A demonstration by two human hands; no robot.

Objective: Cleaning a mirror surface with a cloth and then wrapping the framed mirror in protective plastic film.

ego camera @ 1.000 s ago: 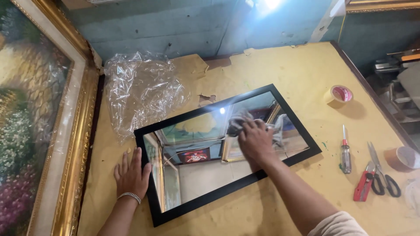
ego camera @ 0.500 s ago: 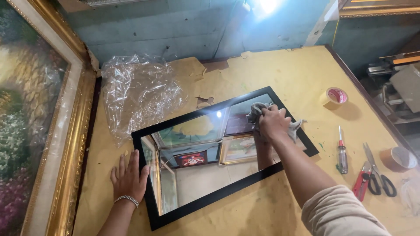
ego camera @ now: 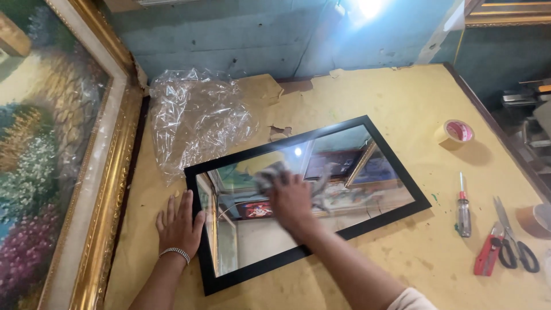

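Black-framed mirror (ego camera: 344,198) lies flat near the middle of the yellow surface (ego camera: 402,103), set at a slant, glass up and reflecting framed pictures and a bright lamp. Right hand (ego camera: 293,201) is on the glass, left of centre, fingers curled over a grey cloth (ego camera: 265,177) and pressing it to the mirror; hand and cloth are motion-blurred. Left hand (ego camera: 179,224) lies flat and released, fingers spread, palm on the surface, touching the mirror's left frame edge; a beaded bracelet (ego camera: 175,252) sits on that wrist.

Crumpled clear plastic film (ego camera: 195,115) lies just beyond the mirror's far left corner. A large painting in an ornate gold frame (ego camera: 106,189) runs along the left edge of the surface. To the right, well apart from the mirror: 1 roll of tape (ego camera: 456,132), 1 screwdriver (ego camera: 462,206), red-handled pliers (ego camera: 488,252), black-handled scissors (ego camera: 513,241).
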